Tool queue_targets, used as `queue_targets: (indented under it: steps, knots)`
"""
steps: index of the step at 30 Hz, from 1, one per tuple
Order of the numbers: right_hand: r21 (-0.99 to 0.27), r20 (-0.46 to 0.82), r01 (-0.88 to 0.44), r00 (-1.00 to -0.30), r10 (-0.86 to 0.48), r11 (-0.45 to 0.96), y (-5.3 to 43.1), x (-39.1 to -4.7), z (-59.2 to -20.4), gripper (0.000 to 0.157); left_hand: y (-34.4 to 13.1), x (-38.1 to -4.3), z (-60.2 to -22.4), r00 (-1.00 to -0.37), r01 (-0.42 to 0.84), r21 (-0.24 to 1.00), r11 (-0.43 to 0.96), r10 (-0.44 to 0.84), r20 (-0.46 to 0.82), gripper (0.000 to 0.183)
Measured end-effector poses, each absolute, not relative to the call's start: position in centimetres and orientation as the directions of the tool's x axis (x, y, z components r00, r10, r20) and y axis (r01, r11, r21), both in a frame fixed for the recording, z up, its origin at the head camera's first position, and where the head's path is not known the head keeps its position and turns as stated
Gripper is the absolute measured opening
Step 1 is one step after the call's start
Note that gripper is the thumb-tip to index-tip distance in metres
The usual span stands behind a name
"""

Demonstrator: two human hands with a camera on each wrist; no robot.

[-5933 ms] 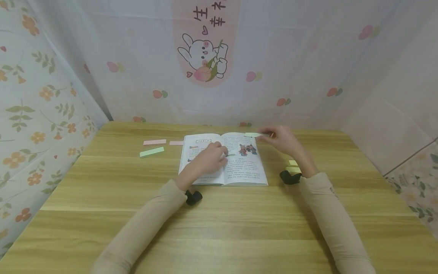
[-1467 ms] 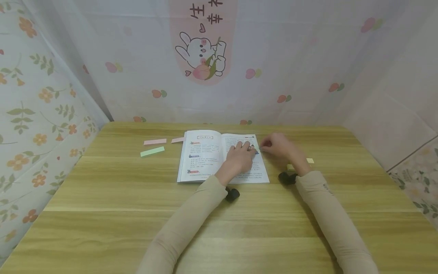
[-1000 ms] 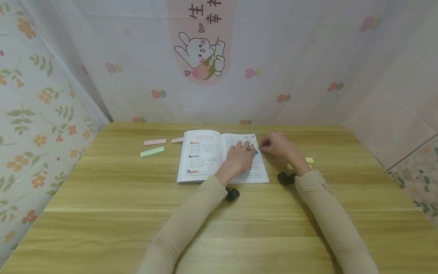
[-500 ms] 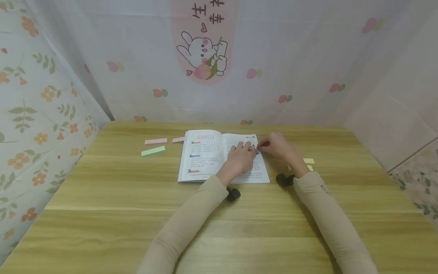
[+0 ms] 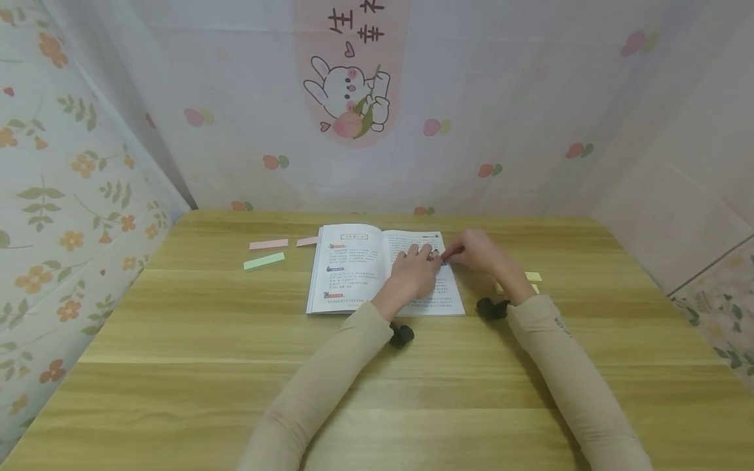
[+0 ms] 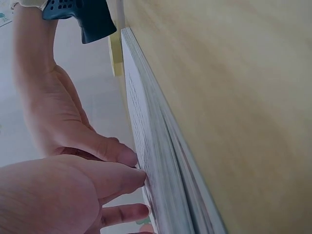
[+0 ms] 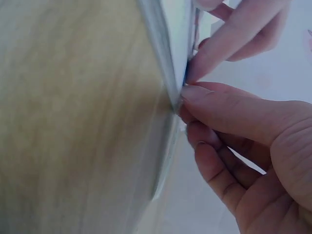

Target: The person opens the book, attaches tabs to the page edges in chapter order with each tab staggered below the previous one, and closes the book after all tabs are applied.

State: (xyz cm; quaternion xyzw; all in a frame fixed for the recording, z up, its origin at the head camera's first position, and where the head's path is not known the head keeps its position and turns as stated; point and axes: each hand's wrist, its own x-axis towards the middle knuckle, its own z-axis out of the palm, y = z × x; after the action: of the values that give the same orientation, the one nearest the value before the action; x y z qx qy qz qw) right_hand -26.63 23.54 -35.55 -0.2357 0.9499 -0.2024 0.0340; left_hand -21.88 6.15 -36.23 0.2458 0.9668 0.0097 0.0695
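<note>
An open book (image 5: 353, 281) with printed text lies flat on the wooden table. My left hand (image 5: 415, 271) rests on its right page with fingers spread fairly straight, covering part of a small picture. Close by, my right hand (image 5: 478, 252) pinches the outer edge of that page between thumb and forefinger. In the right wrist view, the right thumb (image 7: 219, 105) meets the page edge just below a left-hand finger (image 7: 219, 53). Whether a sticky strip lies under these fingertips is hidden.
Left of the book lie a pink sticky-note pad (image 5: 268, 244) and a green one (image 5: 264, 261). Another pink strip (image 5: 307, 241) touches or pokes from the book's left edge. Yellow sticky notes (image 5: 533, 277) lie partly behind the right wrist. A patterned curtain (image 5: 377, 176) hangs behind the table.
Earliest, the right hand held a pale strip near the page top and the left hand was mid-book. The left hand has moved right; lately the right fingertips slid slightly left onto the page edge.
</note>
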Motion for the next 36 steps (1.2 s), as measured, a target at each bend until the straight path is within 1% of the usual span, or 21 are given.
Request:
queue_targets:
  steps: [5,14,27,31,36]
  knots:
    - [-0.413,0.016,-0.435,-0.882,-0.472,0.800,23.6,-26.4,-35.2,0.011,6.1,-21.9,-36.1,-0.869,0.473,0.059,0.879,0.476,-0.134,0.049]
    - [-0.403,0.028,-0.458,-0.872,-0.489,0.793,23.8,-26.2,-35.1,0.008,6.2,-21.5,-36.1,-0.865,0.477,0.047,0.878,0.478,-0.153,0.050]
    - [-0.404,0.044,-0.495,-0.850,-0.524,0.769,24.0,-25.9,-35.0,0.009,5.7,-21.3,-36.2,-0.851,0.511,0.048,0.858,0.513,-0.112,0.047]
    - [-0.400,0.042,-0.506,-0.843,-0.536,0.764,24.1,-25.8,-35.1,0.012,5.5,-21.4,-36.3,-0.844,0.527,0.041,0.849,0.528,-0.097,0.048]
    - [-0.385,0.012,-0.474,-0.861,-0.509,0.792,24.0,-25.5,-35.1,0.019,5.2,-21.4,-36.5,-0.839,0.536,0.045,0.843,0.538,-0.087,0.048]
